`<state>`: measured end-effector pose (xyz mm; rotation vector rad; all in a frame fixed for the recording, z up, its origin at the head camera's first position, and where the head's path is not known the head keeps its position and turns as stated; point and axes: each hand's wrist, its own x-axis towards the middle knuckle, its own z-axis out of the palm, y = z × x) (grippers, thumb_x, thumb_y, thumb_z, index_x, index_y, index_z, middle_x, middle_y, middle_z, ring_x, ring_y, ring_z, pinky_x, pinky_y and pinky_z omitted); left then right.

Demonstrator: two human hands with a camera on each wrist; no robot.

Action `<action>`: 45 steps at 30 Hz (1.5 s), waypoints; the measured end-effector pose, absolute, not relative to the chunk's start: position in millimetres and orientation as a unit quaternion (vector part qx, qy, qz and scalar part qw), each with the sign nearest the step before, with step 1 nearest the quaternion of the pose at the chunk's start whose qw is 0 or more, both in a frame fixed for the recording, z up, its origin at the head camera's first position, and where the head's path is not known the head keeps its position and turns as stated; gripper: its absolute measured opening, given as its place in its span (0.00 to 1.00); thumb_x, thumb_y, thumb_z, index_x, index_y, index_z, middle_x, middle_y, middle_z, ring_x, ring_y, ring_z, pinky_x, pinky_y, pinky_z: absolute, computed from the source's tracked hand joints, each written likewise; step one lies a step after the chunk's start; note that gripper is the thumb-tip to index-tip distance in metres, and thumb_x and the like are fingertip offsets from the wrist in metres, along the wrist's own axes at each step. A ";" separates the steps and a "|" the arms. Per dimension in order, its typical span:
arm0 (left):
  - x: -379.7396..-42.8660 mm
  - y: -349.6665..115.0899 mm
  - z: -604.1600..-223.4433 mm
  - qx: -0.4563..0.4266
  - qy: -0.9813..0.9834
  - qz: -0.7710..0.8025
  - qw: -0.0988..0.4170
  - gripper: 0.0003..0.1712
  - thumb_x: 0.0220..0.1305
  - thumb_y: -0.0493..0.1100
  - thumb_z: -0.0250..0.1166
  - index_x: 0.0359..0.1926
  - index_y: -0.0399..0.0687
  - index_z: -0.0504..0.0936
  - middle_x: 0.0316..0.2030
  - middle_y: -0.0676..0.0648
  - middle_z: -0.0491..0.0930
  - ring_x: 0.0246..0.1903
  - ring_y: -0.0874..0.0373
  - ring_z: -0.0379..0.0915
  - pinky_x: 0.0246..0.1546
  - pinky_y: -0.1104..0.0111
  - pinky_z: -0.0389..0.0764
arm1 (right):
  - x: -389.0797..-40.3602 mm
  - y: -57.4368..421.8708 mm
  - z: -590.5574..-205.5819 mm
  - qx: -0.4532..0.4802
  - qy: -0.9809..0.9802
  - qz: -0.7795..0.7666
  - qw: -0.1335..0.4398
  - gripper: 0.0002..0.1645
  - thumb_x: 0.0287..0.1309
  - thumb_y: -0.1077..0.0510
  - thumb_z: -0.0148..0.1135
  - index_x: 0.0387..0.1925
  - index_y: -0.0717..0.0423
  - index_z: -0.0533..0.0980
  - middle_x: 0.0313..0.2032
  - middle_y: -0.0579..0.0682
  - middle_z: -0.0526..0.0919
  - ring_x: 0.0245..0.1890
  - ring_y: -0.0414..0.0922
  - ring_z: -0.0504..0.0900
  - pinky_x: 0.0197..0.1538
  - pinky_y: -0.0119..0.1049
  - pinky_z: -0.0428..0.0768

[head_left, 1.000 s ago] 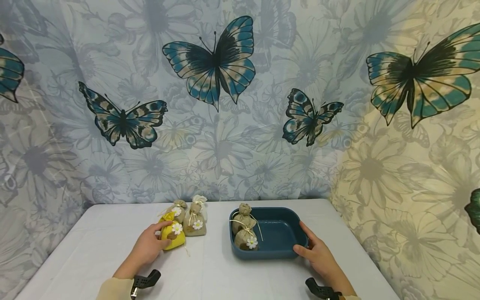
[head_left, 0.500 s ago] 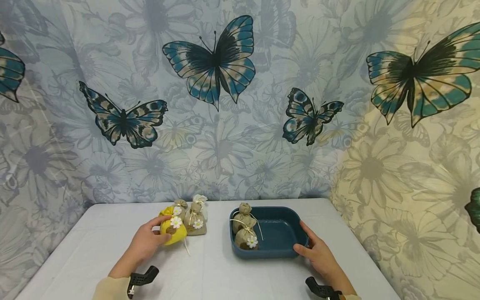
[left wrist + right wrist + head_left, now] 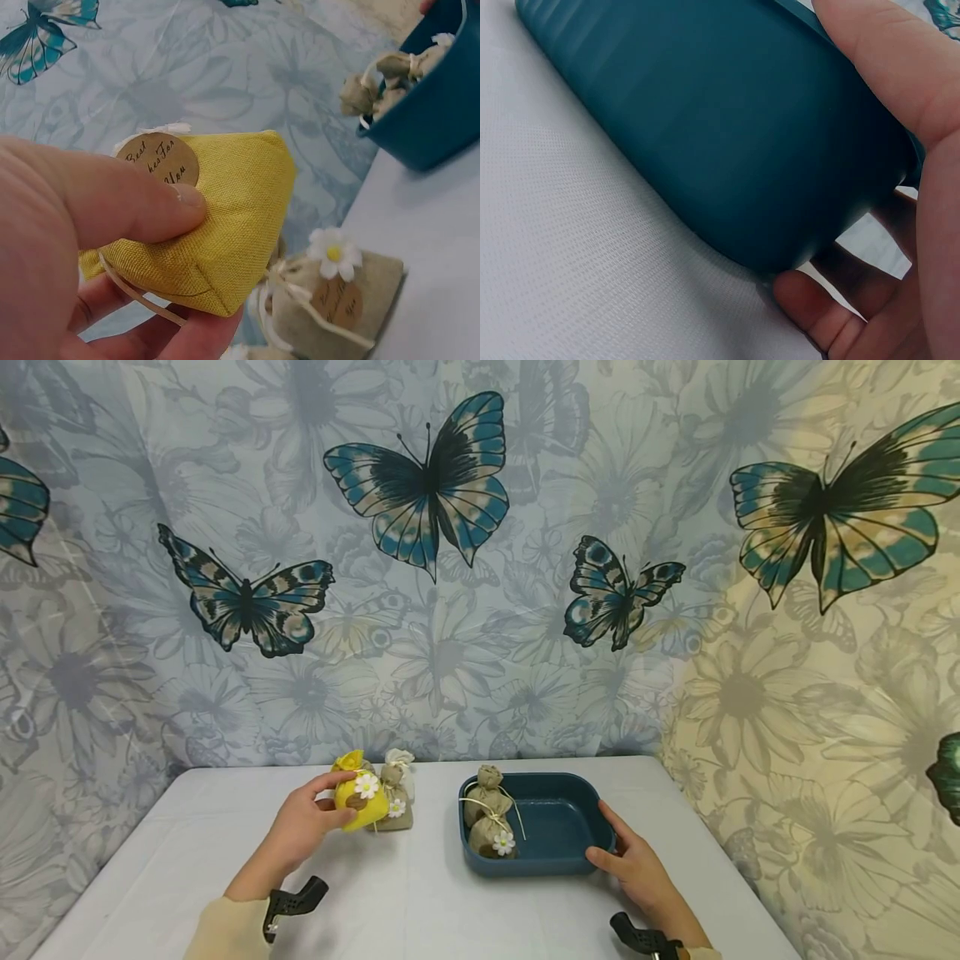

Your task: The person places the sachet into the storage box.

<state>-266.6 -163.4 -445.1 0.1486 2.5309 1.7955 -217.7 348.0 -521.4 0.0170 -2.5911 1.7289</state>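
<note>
My left hand (image 3: 300, 831) grips a small yellow drawstring pouch (image 3: 369, 814), raised off the table. It bears a white daisy and a round brown tag; in the left wrist view my thumb presses the yellow cloth (image 3: 240, 202) beside that tag, with fingers beneath. Behind it a beige pouch (image 3: 401, 821) with a daisy and a white pouch (image 3: 402, 758) stand partly hidden. At the right, my right hand (image 3: 637, 868) holds the end of a dark teal baking dish (image 3: 558, 827), thumb at the rim, fingers around the far side. Two beige pouches (image 3: 491, 839) sit in the dish's left end.
A white-covered table (image 3: 420, 910) lies under everything. Close behind it hangs a butterfly-and-flower cloth (image 3: 450, 693). Black wrist mounts (image 3: 296, 897) stick out from both wrists above the table.
My left hand has lifted the yellow pouch from the table and carried it slightly right and away from me, in front of the other pouches. The right hand and dish have stayed put.
</note>
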 end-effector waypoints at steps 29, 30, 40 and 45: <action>-289.6 -46.3 -374.4 0.190 0.761 0.619 0.033 0.31 0.56 0.34 0.73 0.60 0.59 0.81 0.63 0.46 0.70 0.49 0.49 0.79 0.42 0.59 0.81 | -216.2 345.7 -523.8 0.016 -0.819 0.573 0.022 0.49 0.63 0.58 0.69 0.78 0.47 0.54 0.74 0.61 0.54 0.53 0.53 0.74 0.42 0.35 0.77; -291.2 -41.5 -373.1 0.197 0.760 0.619 0.034 0.31 0.56 0.34 0.74 0.60 0.59 0.81 0.62 0.46 0.70 0.48 0.50 0.79 0.42 0.59 0.81 | -216.3 345.5 -523.6 0.016 -0.819 0.573 0.023 0.49 0.63 0.58 0.69 0.78 0.47 0.54 0.74 0.61 0.54 0.54 0.53 0.74 0.43 0.35 0.77; -308.7 -0.6 -372.3 0.243 0.735 0.630 0.062 0.30 0.56 0.33 0.73 0.61 0.54 0.81 0.60 0.44 0.71 0.45 0.50 0.80 0.43 0.60 0.82 | -216.3 346.0 -522.3 0.020 -0.822 0.569 0.024 0.49 0.62 0.58 0.69 0.78 0.48 0.55 0.74 0.61 0.54 0.49 0.52 0.73 0.40 0.35 0.76; -312.9 16.0 -377.8 0.256 0.722 0.637 0.084 0.30 0.57 0.32 0.72 0.61 0.51 0.81 0.59 0.44 0.70 0.46 0.50 0.79 0.43 0.58 0.82 | -216.4 346.5 -521.8 0.020 -0.822 0.569 0.024 0.49 0.62 0.58 0.69 0.78 0.47 0.54 0.74 0.60 0.55 0.47 0.52 0.73 0.38 0.35 0.76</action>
